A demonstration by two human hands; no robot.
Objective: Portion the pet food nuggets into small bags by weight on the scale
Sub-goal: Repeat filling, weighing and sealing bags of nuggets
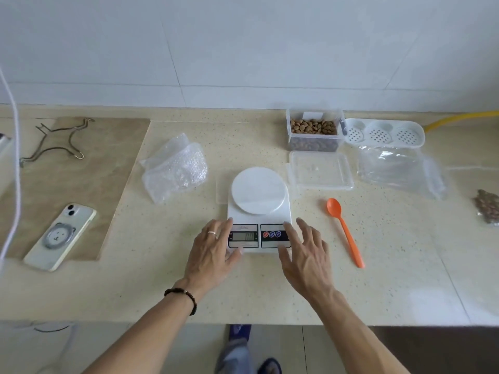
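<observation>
Head cam: white digital kitchen scale w/ round platter (258, 209) sits mid-counter, near edge. My left hand (213, 252) and right hand (305, 252) lie flat at its front corners, fingers straight & spread, touching the display panel. Clear tub of brown nuggets (314, 129) far right; orange plastic spoon (344, 229) right; clear bags (399, 168) beyond.

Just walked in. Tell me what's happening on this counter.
A person has both hands at a white kitchen scale: the left hand rests against its left front edge and the right hand reaches over the button panel, fingers straight. The weighing plate is bare. Behind it stand an open tub of pet food nuggets, its lid, clear bags and an orange spoon. One filled bag lies at the far right.
</observation>
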